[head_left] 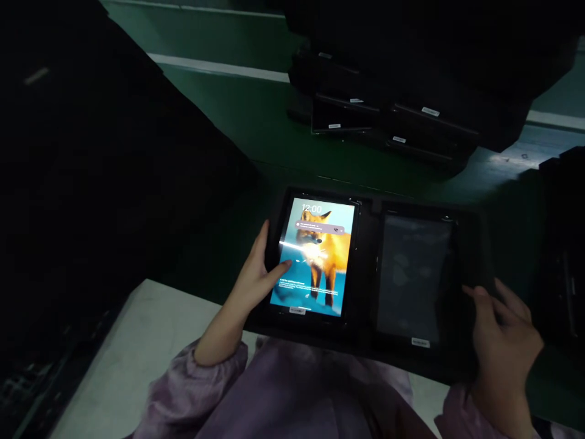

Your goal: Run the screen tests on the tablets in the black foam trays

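A black tray with two side-by-side recesses lies in front of me, a tablet in each. The left tablet is lit, showing a fox picture and the time 12:00. My left hand grips that tablet by its left edge, thumb resting on the screen and the other fingers mostly hidden beside it. A dark-screened tablet occupies the right recess, with a small white label below its screen. Closed at the tray's right edge is my right hand, its fingertips pinching the dark rim.
Several dark tablets with white labels lie stacked beyond the tray on the green surface. A large black shape fills the left side. More dark items stand at the right edge. Pale floor shows below.
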The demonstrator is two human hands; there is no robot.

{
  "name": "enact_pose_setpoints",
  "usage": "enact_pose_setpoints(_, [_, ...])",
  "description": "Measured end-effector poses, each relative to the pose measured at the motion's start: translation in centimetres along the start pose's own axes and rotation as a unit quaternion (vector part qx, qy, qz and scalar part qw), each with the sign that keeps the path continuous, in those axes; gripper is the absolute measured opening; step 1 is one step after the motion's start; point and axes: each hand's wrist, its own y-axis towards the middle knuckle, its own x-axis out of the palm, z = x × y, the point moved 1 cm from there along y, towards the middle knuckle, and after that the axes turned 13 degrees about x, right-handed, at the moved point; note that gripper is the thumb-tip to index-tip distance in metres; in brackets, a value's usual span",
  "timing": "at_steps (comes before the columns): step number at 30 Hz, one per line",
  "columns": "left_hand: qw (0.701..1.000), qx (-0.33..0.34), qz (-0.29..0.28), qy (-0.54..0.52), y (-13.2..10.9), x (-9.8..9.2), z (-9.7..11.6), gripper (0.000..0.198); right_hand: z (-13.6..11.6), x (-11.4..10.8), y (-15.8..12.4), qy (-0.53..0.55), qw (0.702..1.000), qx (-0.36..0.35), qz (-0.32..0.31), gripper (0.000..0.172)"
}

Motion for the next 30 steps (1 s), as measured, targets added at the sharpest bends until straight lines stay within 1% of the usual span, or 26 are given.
enact_pose_setpoints(2, [1.000, 0.010, -0.007, 0.024, 0.2, 0.1, -0.2, 0.118, 0.3, -0.7, -0.2, -0.001, 1.000, 0.018, -0.018, 0.058])
enact_pose_setpoints(5, [0.999, 0.017, -0.013, 0.034, 0.2, 0.2, -0.3, 0.115, 0.8, -1.2, -0.3, 0.008, 0.997, 0.055, -0.053, 0.054])
enact_pose_setpoints(7, [0.997, 0.024, -0.016, 0.065, 0.3, 0.3, -0.2, 0.116, 0.8, -1.2, -0.3, 0.019, 0.997, 0.060, -0.054, 0.052])
enact_pose_setpoints(9, [0.993, 0.027, -0.017, 0.116, 0.9, 0.5, 0.2, 0.118, 0.5, -1.0, -0.4, 0.027, 0.998, 0.044, -0.041, 0.053])
enact_pose_setpoints(11, [0.987, 0.023, -0.007, 0.159, 1.9, 0.9, 0.7, 0.118, -0.2, -0.8, -0.5, 0.034, 0.999, 0.009, -0.020, 0.055])
enact_pose_setpoints(13, [0.984, 0.021, 0.014, 0.175, 3.3, 1.3, 1.2, 0.112, -0.9, -0.7, -0.7, 0.034, 0.998, -0.050, -0.012, 0.054])
enact_pose_setpoints(15, [0.985, 0.028, 0.034, 0.167, 4.6, 1.7, 1.4, 0.102, -1.4, -0.7, -1.0, 0.019, 0.990, -0.135, -0.027, 0.050])
enact_pose_setpoints(17, [0.988, 0.039, 0.049, 0.144, 5.6, 1.8, 1.5, 0.093, -1.5, -0.5, -1.2, -0.012, 0.975, -0.215, -0.055, 0.048])
enact_pose_setpoints(19, [0.989, 0.045, 0.063, 0.123, 6.2, 1.8, 1.4, 0.086, -1.2, -0.1, -1.1, -0.046, 0.963, -0.259, -0.064, 0.051])
enact_pose_setpoints(21, [0.991, 0.039, 0.069, 0.109, 6.5, 1.8, 1.4, 0.084, -0.9, 0.4, -0.7, -0.072, 0.962, -0.259, -0.053, 0.056])
enact_pose_setpoints(24, [0.994, 0.024, 0.057, 0.095, 6.9, 2.0, 1.8, 0.086, -0.7, 0.9, 0.1, -0.083, 0.970, -0.225, -0.044, 0.064])
enact_pose_setpoints(26, [0.995, 0.023, 0.046, 0.081, 7.2, 2.2, 2.2, 0.087, -0.8, 0.9, 0.6, -0.058, 0.978, -0.199, -0.035, 0.070])
enact_pose_setpoints(30, [0.998, 0.010, 0.036, 0.048, 7.8, 2.1, 2.8, 0.080, -1.0, 0.8, 0.9, 0.030, 0.985, -0.168, -0.001, 0.066])
